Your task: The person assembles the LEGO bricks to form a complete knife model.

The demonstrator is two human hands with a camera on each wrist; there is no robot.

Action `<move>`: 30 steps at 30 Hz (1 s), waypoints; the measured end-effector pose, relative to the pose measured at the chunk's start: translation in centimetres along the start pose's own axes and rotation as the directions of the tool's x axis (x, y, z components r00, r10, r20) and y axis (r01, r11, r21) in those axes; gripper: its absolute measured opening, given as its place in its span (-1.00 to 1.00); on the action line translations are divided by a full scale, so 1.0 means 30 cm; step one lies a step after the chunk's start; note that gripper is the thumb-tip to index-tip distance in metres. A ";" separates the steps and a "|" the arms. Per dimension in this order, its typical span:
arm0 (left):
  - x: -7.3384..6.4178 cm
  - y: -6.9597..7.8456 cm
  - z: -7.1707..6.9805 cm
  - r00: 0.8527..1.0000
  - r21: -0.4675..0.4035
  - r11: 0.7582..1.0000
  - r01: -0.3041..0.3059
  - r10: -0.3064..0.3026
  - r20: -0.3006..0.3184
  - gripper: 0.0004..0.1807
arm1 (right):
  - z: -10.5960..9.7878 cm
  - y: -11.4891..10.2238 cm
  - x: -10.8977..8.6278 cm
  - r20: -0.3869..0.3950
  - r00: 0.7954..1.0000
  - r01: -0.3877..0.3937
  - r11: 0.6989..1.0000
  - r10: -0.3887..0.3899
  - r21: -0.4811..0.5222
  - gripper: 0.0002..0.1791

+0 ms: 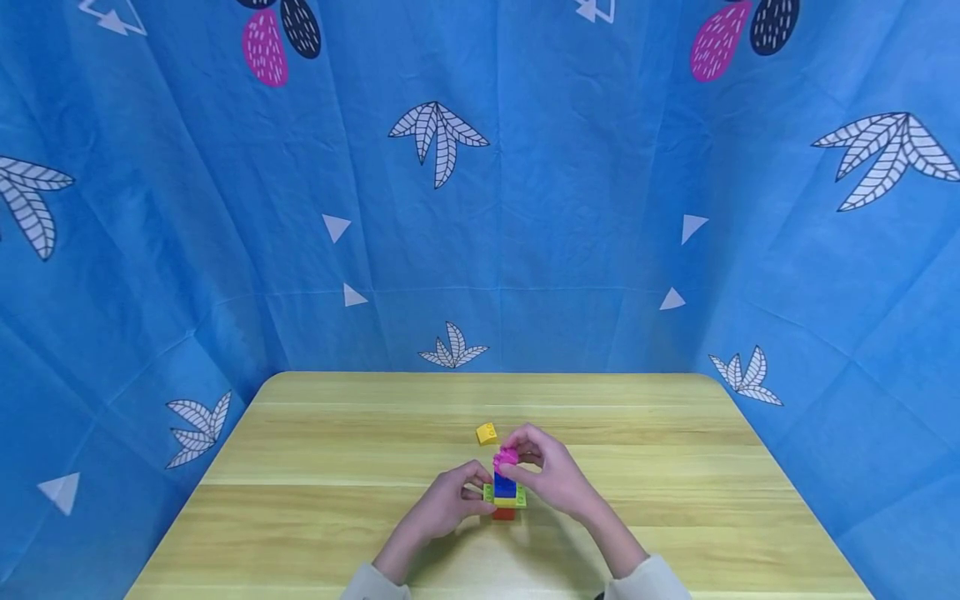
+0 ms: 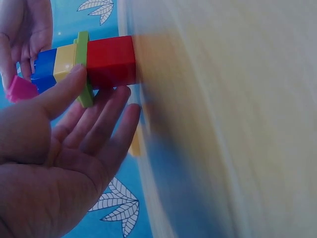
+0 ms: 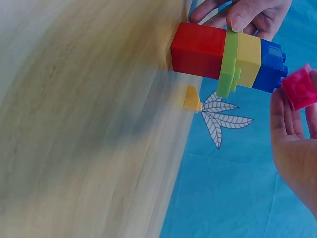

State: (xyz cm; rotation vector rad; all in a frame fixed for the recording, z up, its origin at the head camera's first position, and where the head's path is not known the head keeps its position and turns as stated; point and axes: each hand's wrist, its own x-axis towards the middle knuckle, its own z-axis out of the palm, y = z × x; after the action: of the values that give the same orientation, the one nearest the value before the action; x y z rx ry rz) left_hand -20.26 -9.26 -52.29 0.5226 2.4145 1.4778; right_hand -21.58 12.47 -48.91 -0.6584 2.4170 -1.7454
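Observation:
A toy-brick tower stands upright on the table, with a red brick [image 3: 198,49] at the bottom. Above it come a light green plate [image 3: 228,62], a yellow brick [image 3: 248,58] and a blue brick [image 3: 270,64]. My left hand [image 1: 442,502] steadies the tower from the left, its thumb and fingers gripping around the green plate. Between thumb and fingers, my right hand [image 1: 553,473] pinches a pink brick [image 3: 298,88]. That pink brick is tilted at the top of the blue brick's studs; whether they touch I cannot tell.
Behind the tower lies a loose yellow sloped brick [image 1: 487,433] on the wooden table [image 1: 337,442]. A blue patterned curtain [image 1: 525,250] hangs around the table's back and sides.

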 end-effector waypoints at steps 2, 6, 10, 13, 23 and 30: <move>-0.001 0.001 0.000 1.000 -0.005 1.000 0.003 -0.003 0.001 -0.74 | -0.001 0.003 -0.004 -0.005 1.000 -0.009 1.000 0.009 0.009 -0.73; 0.000 0.002 0.000 1.000 -0.015 1.000 0.011 -0.011 0.004 -0.74 | 0.000 0.013 -0.013 -0.013 1.000 -0.015 0.999 0.015 0.043 -0.76; 0.001 -0.001 0.000 1.000 -0.016 1.000 0.008 -0.008 0.003 -0.75 | 0.000 0.024 -0.023 -0.004 1.000 -0.013 0.996 0.013 0.083 -0.74; 0.001 -0.004 0.001 1.000 -0.016 1.000 -0.003 0.003 0.001 -0.75 | 0.000 0.032 -0.028 0.008 1.000 0.005 0.996 -0.005 0.087 -0.71; 0.000 -0.009 0.002 1.000 -0.030 0.999 -0.012 0.012 -0.001 -0.73 | 0.014 0.062 -0.032 0.010 0.991 0.134 0.990 -0.134 0.032 -0.68; -0.001 -0.013 0.003 1.000 -0.026 0.999 -0.019 0.019 -0.002 -0.73 | 0.019 0.064 -0.036 0.000 0.992 0.130 0.991 -0.130 0.015 -0.67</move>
State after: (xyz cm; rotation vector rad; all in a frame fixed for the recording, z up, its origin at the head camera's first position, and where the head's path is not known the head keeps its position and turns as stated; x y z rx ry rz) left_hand -20.28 -9.35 -52.66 0.5404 2.3954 1.5159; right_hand -20.98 12.89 -51.08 -0.8324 2.4080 -1.8072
